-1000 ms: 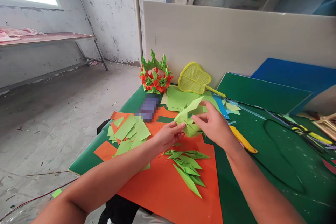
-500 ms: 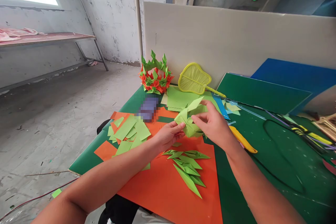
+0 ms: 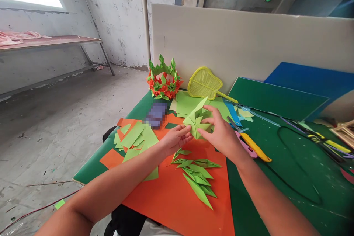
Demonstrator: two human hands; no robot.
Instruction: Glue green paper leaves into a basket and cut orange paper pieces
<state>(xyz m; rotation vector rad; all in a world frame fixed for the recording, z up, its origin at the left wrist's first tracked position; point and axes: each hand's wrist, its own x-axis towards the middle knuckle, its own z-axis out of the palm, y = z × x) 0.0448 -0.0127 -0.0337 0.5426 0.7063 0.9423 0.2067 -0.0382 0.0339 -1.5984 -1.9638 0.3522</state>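
Note:
A light green folded paper piece [image 3: 195, 122], with one long point rising to the upper right, is held up over the table between both hands. My left hand [image 3: 177, 138] pinches its left lower side with thumb and fingers. My right hand [image 3: 217, 129] grips its right side, the thumb in front and the fingers partly behind. Just below, slim green folded paper leaves [image 3: 197, 175] lie in a loose bunch on a large orange paper sheet [image 3: 177, 206]. Loose green paper pieces [image 3: 138, 136] are spread left of my left hand.
A green and orange paper crown [image 3: 164, 81] and a yellow fan [image 3: 204, 83] stand at the back by a pale board [image 3: 249, 44]. Right of my hand lie a yellow utility knife [image 3: 256, 147] and a pink-handled tool [image 3: 247, 146]. A blurred purple object [image 3: 156, 115] sits left.
The green folded piece has been turned and raised slightly, with its long point now steeper. The right hand has shifted, uncovering the pink-handled tool beside the knife.

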